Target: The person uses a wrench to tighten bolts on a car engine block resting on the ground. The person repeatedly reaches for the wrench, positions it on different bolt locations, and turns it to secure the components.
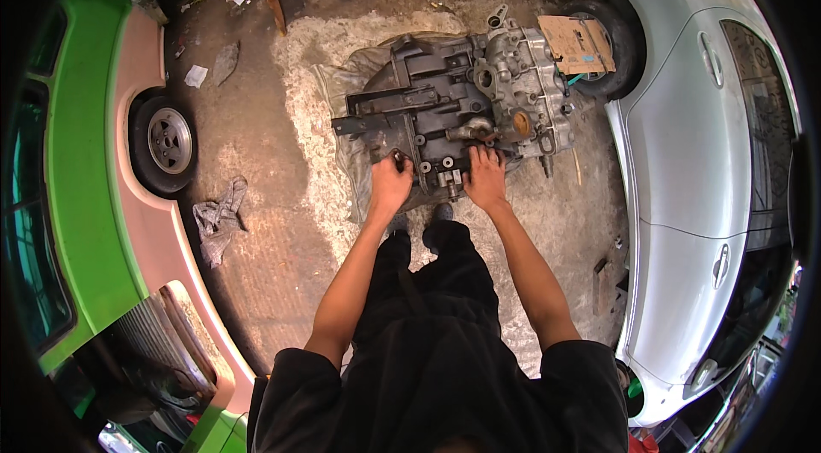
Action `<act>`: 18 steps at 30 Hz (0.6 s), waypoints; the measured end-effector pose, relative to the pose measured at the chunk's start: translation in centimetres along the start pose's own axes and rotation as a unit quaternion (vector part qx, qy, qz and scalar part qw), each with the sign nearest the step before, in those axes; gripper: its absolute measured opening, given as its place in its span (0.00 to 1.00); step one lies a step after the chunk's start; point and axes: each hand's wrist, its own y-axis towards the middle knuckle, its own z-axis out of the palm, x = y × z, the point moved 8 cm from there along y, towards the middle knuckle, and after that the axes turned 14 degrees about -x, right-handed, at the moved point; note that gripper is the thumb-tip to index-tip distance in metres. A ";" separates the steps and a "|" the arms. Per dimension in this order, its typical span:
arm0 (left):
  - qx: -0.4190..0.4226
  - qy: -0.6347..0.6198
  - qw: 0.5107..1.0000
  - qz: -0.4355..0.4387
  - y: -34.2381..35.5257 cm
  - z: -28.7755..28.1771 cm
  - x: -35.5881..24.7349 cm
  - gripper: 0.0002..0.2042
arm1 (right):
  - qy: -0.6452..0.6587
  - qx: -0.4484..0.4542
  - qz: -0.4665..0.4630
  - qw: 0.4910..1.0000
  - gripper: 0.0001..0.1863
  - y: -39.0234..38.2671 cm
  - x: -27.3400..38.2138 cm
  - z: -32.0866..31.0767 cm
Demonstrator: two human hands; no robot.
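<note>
Daylight moderate; bright patch toward right of far edge of floor [274, 261]; glare along silver car [676, 171]; straight lines bowed, rim black.

No readable lettering or numbers anywhere

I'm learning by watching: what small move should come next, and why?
Perhaps press gently with the right hand to steady the engine assembly, since that hand rests on its near side while the left hand is curled at the near edge.

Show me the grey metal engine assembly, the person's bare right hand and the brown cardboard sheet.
Grey metal engine assembly [456, 97]: head view, dark middle casing.
Bare right hand [486, 180]: head view, back of hand.
Brown cardboard sheet [565, 44]: head view, middle surface.
</note>
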 end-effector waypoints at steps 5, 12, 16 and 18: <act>-0.052 -0.086 0.994 0.037 -6.7 -0.5 1.5 0.05 | 0.005 0.005 0.009 1.000 0.33 0.1 -0.1 0.1; 0.028 -0.263 0.934 -0.240 -9.5 7.3 10.6 0.10 | 0.010 -0.023 -0.006 1.000 0.33 -0.1 0.1 0.1; -0.029 -0.052 0.996 -0.070 -7.9 7.1 10.2 0.08 | 0.008 -0.023 -0.005 1.000 0.33 0.0 0.0 0.1; -0.012 0.008 1.000 -0.021 -8.0 7.2 9.6 0.08 | 0.008 -0.017 -0.003 1.000 0.33 0.0 0.0 0.2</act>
